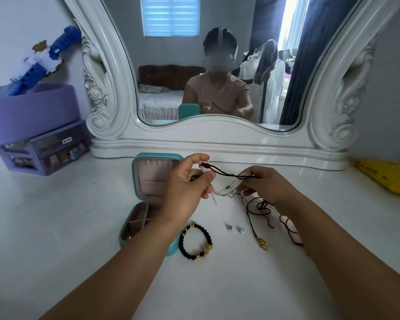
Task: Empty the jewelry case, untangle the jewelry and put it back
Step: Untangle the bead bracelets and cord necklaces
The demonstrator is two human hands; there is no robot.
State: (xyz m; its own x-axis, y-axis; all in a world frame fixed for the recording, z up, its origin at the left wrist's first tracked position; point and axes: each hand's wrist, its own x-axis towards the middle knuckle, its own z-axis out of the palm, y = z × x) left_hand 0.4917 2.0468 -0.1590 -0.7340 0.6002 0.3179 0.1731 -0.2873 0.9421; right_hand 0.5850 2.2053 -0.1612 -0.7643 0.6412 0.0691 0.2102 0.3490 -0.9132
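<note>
A teal jewelry case (148, 172) stands open on the white dresser, lid upright, its divided tray mostly behind my left forearm. Above the table my left hand (185, 188) pinches a white pendant and one end of a black cord (226, 173). My right hand (263, 183) pinches the cord's other end together with a tangle of pale beads and silver chain (222, 190). Dark red and black cords (261, 209) hang from that hand, one ending in a gold charm (262, 243). A black-and-gold bead bracelet (195, 241) and two crystal studs (234, 228) lie on the table.
A carved white mirror (217, 135) stands behind the case. A purple drawer organiser (49, 151) with a purple tub on it sits at the far left. A yellow object (388, 176) lies at the right edge.
</note>
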